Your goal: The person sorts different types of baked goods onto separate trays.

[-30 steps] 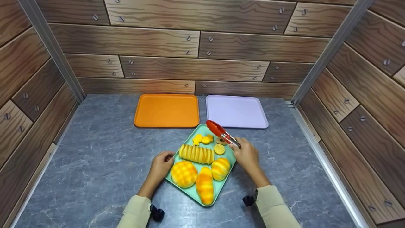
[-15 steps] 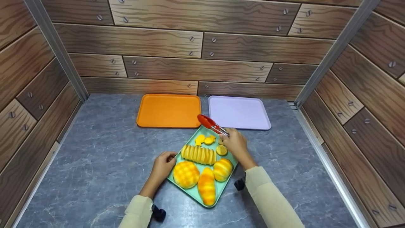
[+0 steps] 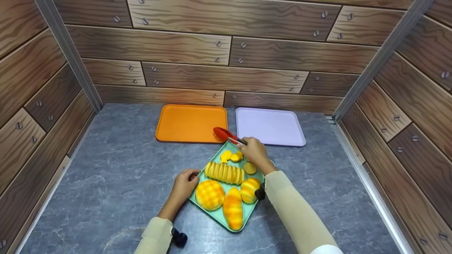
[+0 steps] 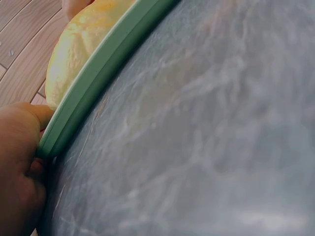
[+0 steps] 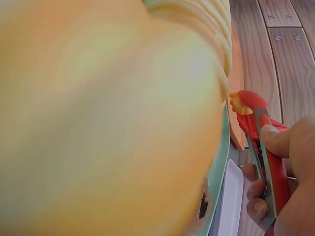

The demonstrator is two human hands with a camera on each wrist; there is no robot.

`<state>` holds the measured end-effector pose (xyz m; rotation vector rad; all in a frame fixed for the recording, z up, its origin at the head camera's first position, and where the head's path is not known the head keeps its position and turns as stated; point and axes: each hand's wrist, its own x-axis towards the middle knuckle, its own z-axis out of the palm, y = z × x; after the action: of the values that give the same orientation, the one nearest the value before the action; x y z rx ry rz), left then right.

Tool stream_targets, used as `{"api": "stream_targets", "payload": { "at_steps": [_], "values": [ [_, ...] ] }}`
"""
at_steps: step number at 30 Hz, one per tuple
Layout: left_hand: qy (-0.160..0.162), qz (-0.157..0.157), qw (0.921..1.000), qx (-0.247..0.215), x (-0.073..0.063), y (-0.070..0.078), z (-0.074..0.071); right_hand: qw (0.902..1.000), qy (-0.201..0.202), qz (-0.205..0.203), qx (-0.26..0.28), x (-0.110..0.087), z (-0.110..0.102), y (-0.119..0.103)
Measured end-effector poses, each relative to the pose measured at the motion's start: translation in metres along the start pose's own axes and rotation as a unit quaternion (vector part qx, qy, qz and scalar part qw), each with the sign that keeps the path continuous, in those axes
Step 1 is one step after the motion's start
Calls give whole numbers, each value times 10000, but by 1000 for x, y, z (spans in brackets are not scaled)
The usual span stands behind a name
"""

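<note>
Left hand (image 3: pixel 184 184) grips the mint-green rectangular tray (image 3: pixel 247 209) at nine o'clock; right hand (image 3: pixel 255 151) grips red-tipped metal tongs (image 3: pixel 222 133) at one.
Tips overlap the flat orange tray's (image 3: pixel 190 123) four-o'clock corner, apparently pinching a small yellow scalloped piece (image 5: pixel 240 104); a slack squeeze could drop it. We can't tell tip height; blurred yellow-orange bread (image 5: pixel 123 98) fills much of right wrist view.

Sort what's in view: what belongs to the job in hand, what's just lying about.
Seemingly in the job:
red tongs, in the right hand
small yellow piece, in the tongs
green tray, gripped by the left hand
orange tray, overlapped by tongs in head view

Seemingly lying about:
lilac tray
sliced loaf
long bread
checked bun
</note>
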<state>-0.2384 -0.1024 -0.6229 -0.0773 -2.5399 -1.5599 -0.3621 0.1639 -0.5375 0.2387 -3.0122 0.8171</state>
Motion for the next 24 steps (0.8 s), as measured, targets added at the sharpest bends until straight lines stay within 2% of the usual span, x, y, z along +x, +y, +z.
{"api": "stream_targets", "payload": {
  "at_steps": [6, 13, 24],
  "values": [
    [12, -11, 10000, -18, 0, 0, 1, 9999, -75, 119, 89, 3, 1, 3],
    [15, -4, 10000, -21, 0, 0, 1, 9995, 258, -10, 170, -1, -2, 10],
    [57, 9, 10000, 45, 0, 1, 1, 9985, 529, -110, 130, -16, -12, 25]
  ]
}}
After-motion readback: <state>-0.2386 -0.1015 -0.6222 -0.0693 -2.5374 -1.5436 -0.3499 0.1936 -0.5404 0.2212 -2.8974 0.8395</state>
